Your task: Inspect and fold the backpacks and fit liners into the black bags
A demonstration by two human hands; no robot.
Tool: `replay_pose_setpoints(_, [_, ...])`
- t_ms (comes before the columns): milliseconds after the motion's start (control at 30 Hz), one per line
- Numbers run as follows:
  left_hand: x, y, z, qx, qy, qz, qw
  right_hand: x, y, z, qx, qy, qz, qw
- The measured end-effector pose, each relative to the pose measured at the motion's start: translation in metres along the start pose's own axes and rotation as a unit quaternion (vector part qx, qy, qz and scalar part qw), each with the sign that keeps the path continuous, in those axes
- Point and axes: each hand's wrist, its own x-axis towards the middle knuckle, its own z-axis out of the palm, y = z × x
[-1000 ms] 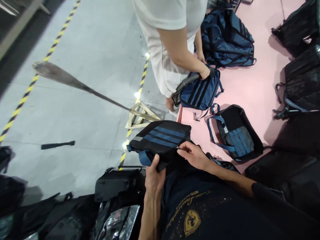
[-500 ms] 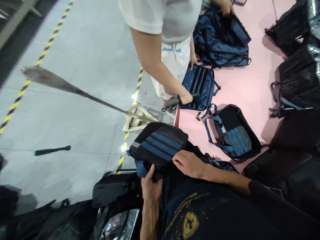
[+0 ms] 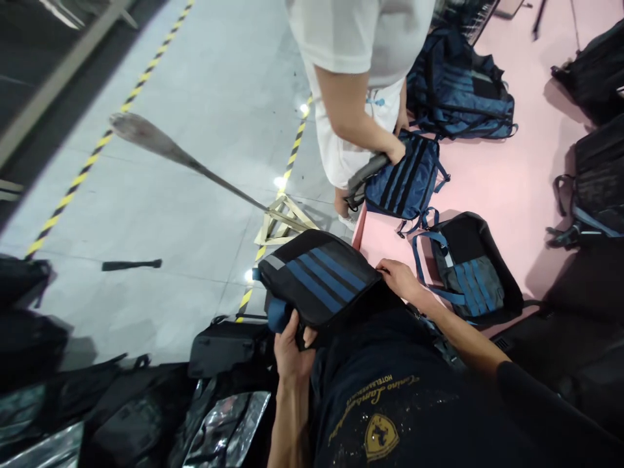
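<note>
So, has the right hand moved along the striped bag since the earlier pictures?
Yes. The right hand slid from the near edge of the striped bag to its corner nearest the pink table.

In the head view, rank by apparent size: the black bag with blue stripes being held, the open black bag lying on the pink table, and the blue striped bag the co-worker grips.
1. Open black bag on the pink table and black bag with blue stripes, held nearer the camera: alike, so unranked.
2. Blue striped bag at the co-worker's hand: smallest, though farther away.
</note>
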Motion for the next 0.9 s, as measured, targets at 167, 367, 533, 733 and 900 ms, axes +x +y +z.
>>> replay_pose_setpoints(167, [0.001, 0.003, -0.011, 0.011, -0.098, -0.096, 0.99, 0.008, 0.001, -0.008, 0.134, 0.012, 0.03, 0.99])
replay_pose_setpoints(367, [0.013, 0.04, -0.04, -0.105, -0.085, -0.107, 0.985, 0.013, -0.03, -0.017, 0.222, -0.045, -0.001, 0.974])
replay_pose_setpoints(533, [0.036, 0.062, -0.065, -0.247, -0.122, 0.007, 0.961, 0.008, -0.076, -0.017, 0.224, -0.031, -0.034, 0.973])
replay_pose_setpoints(733, [0.051, 0.059, -0.11, -0.192, -0.063, 0.044, 0.978, -0.012, -0.097, -0.009, 0.203, -0.052, -0.033, 0.977])
replay_pose_setpoints(900, [0.049, 0.049, -0.122, -0.141, 0.024, 0.047, 0.989, -0.016, -0.092, 0.001, 0.189, -0.063, -0.026, 0.98])
